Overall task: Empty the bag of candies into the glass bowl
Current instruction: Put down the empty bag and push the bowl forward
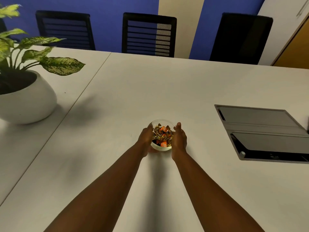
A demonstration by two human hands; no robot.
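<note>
Glass bowl [161,149]: small, round, clear-walled with a pale base; it stands on the table's middle, nearer the near edge than the far one.
Candies [162,135]: a heap of crinkled foil-wrapped pieces, gold and orange with some dark ones, filling the bowl almost to its rim.
Left hand [145,137]: cupped against the bowl's left wall, fingers curved round it, thumb tip at the rim; it clasps the glass.
Right hand [179,139]: pressed to the bowl's right wall, fingers curled round the side, thumb raised at the rim; it too grips the glass.
Forearms: both bare, reaching in from the near edge and converging on the bowl.
Table [117,91]: smooth, matte, off-white, with a thin seam running from the far edge toward the near left corner.
Cable hatch [264,134]: flat grey metal panel with two dark lids, set flush toward the right edge.
Potted plant [25,91]: rounded white pot with speckled green leaves, by the left edge.
Office chairs [148,34]: three, black mesh-backed, along the far edge.
</note>
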